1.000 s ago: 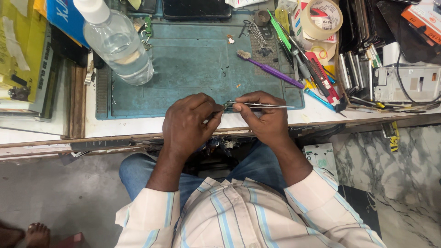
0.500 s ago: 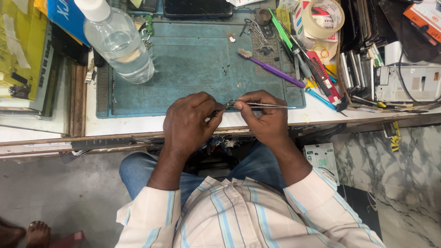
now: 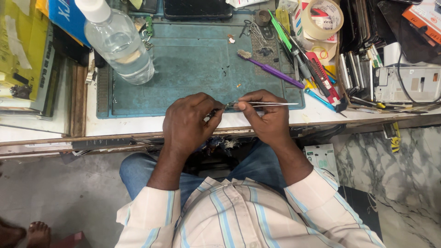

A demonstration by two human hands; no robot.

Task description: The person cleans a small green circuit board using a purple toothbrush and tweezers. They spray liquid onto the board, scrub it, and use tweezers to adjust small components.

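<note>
- Head view, hands: my left hand (image 3: 186, 123) is pinched shut on a tiny dark part (image 3: 215, 111) at the near edge of the teal work mat (image 3: 193, 69); what the part is I cannot tell, it is too small. My right hand (image 3: 266, 117) is closed on thin metal tweezers (image 3: 262, 104), which lie almost level with their tips at 9 o'clock, meeting the part between the 2 hands.
- Head view, doing it well: in my judgement the wrists should rest on the white bench edge (image 3: 138, 124) so the tips do not wander, and the tweezer squeeze should be light, since a hard nip could flick the part into the lap.
- Head view, surroundings: a clear plastic bottle (image 3: 117, 41) stands at 11 o'clock of the hands, a purple-handled brush (image 3: 271, 70) at 1 o'clock, a tape roll (image 3: 324, 18) further out at 1 o'clock. All are well apart from the hands, so I judge the elbows have room.
</note>
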